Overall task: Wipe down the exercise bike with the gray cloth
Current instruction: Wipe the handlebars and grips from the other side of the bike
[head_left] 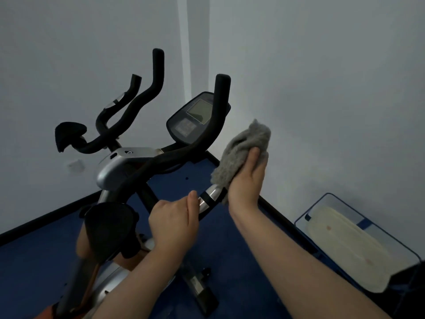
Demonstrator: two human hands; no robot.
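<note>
The exercise bike (119, 166) fills the left and middle of the head view, with black handlebars, a silver stem cover and a dark console (195, 118). My right hand (247, 183) holds the crumpled gray cloth (243, 148) against the near end of the right handlebar, just past its silver sensor band (211, 194). My left hand (174, 222) grips the same bar a little lower, thumb beside the silver band. The black saddle (108, 226) sits below the left hand.
White walls meet in a corner behind the bike, close to the console. Blue floor with a black skirting strip runs underneath. A blue-framed clear bin (358, 240) with a pale pad inside stands at the lower right, next to a dark object at the frame's edge.
</note>
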